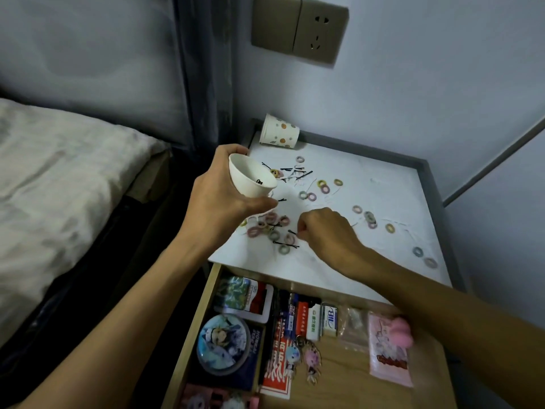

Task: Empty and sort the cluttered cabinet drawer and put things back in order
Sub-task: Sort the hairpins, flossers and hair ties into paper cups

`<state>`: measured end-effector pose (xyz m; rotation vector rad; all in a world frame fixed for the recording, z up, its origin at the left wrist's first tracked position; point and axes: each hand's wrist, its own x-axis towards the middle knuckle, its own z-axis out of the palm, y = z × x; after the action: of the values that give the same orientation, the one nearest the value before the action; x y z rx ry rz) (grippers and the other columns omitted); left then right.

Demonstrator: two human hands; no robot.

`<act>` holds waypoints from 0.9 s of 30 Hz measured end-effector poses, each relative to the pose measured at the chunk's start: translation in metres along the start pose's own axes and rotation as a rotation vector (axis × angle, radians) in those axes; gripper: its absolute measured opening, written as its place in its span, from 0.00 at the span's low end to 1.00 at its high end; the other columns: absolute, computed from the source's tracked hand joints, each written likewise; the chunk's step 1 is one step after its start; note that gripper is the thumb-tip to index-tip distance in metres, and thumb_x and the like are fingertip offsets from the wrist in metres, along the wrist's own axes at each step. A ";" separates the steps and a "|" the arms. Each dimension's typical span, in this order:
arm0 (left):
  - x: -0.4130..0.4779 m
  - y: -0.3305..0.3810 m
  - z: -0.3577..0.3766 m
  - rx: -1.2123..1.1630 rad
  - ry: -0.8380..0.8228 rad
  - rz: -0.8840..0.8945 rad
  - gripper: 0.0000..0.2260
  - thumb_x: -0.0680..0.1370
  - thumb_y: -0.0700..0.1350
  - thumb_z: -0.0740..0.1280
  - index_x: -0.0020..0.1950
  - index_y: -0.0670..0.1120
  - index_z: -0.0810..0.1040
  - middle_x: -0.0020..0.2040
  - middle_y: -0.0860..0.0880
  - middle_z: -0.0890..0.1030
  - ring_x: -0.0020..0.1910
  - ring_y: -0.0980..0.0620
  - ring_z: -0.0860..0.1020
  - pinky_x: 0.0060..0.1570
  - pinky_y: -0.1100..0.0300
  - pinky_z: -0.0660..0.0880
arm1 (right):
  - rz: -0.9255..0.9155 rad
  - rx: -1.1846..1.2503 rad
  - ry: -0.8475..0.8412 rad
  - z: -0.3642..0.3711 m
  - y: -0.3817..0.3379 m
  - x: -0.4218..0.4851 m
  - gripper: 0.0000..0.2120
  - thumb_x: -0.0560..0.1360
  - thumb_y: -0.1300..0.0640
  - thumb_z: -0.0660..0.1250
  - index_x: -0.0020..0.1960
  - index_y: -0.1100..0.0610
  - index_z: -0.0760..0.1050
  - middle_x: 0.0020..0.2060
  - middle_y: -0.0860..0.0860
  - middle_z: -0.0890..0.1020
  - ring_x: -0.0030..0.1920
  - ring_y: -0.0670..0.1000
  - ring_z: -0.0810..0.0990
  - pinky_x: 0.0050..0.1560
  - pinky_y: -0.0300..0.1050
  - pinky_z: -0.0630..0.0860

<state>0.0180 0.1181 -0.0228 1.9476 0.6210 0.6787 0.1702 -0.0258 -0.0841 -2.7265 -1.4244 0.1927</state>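
Drawer [203, 314] stands pulled open under the cabinet top [383, 261], nearest the camera. In it lie one round badge [222, 343], two charms [312, 358], one pink packet [389, 358], one red box [277, 370] and a row of small packs too crowded to count.

Hair ties [325, 189] are scattered over the top, more than twenty. Some overlap in a cluster by the hands, so the exact number is unclear. Black pins [298, 172] lie among them, several, too tangled to count.

There are two cups. A dotted cup [278, 131] lies on its side in the back corner. A white cup [250, 180] is tilted in the left hand [218, 199], whose fingers wrap its wall; one small black thing lies inside.

The right hand [327, 231] is curled low over the top, thumb and forefinger pinching one pin [292, 231].
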 end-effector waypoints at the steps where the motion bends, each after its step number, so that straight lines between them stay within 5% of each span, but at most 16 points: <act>1: 0.000 0.001 0.000 0.003 -0.004 0.001 0.36 0.63 0.46 0.83 0.66 0.52 0.69 0.49 0.61 0.74 0.46 0.64 0.75 0.37 0.76 0.73 | -0.021 -0.079 0.016 0.000 -0.003 -0.002 0.02 0.76 0.64 0.66 0.45 0.59 0.77 0.45 0.56 0.81 0.49 0.60 0.79 0.41 0.47 0.68; 6: 0.000 0.002 0.002 -0.008 -0.006 -0.003 0.36 0.63 0.47 0.82 0.67 0.52 0.69 0.53 0.55 0.76 0.48 0.57 0.77 0.38 0.66 0.79 | -0.108 -0.261 0.017 -0.005 -0.009 -0.013 0.13 0.70 0.75 0.60 0.45 0.58 0.64 0.46 0.57 0.78 0.47 0.60 0.79 0.38 0.48 0.64; 10: -0.001 0.001 0.000 0.003 0.007 -0.009 0.36 0.63 0.48 0.83 0.66 0.52 0.69 0.54 0.54 0.76 0.49 0.56 0.77 0.37 0.65 0.79 | -0.278 -0.127 0.076 -0.002 -0.007 -0.011 0.07 0.77 0.66 0.61 0.49 0.56 0.65 0.39 0.53 0.78 0.34 0.56 0.77 0.28 0.47 0.68; 13: -0.001 0.000 0.001 0.005 0.008 -0.015 0.36 0.62 0.48 0.83 0.66 0.52 0.69 0.54 0.54 0.77 0.49 0.57 0.77 0.37 0.69 0.77 | -0.409 -0.028 0.023 0.006 -0.008 -0.014 0.05 0.78 0.61 0.64 0.54 0.57 0.70 0.41 0.51 0.79 0.35 0.53 0.79 0.31 0.45 0.72; 19: 0.000 0.001 0.003 0.001 -0.002 -0.023 0.37 0.63 0.48 0.83 0.67 0.52 0.69 0.56 0.53 0.77 0.51 0.54 0.78 0.37 0.65 0.79 | -0.286 0.128 0.006 0.008 -0.004 -0.005 0.04 0.76 0.58 0.67 0.49 0.57 0.78 0.44 0.53 0.81 0.43 0.54 0.80 0.43 0.53 0.77; 23: 0.000 0.001 0.004 -0.012 -0.004 -0.023 0.37 0.63 0.48 0.83 0.67 0.52 0.69 0.55 0.52 0.77 0.49 0.56 0.78 0.35 0.71 0.76 | -0.161 0.132 -0.040 0.006 -0.009 -0.005 0.03 0.74 0.59 0.69 0.46 0.54 0.80 0.43 0.52 0.82 0.42 0.54 0.81 0.40 0.50 0.77; 27: -0.001 0.002 0.005 -0.002 -0.004 -0.025 0.37 0.63 0.49 0.83 0.67 0.52 0.69 0.56 0.53 0.77 0.51 0.54 0.78 0.39 0.68 0.78 | -0.167 -0.049 -0.014 0.005 -0.017 -0.006 0.03 0.75 0.60 0.67 0.46 0.56 0.80 0.44 0.53 0.80 0.42 0.57 0.80 0.35 0.47 0.71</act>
<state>0.0216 0.1135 -0.0234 1.9358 0.6407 0.6603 0.1523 -0.0216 -0.0867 -2.6302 -1.6723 0.1700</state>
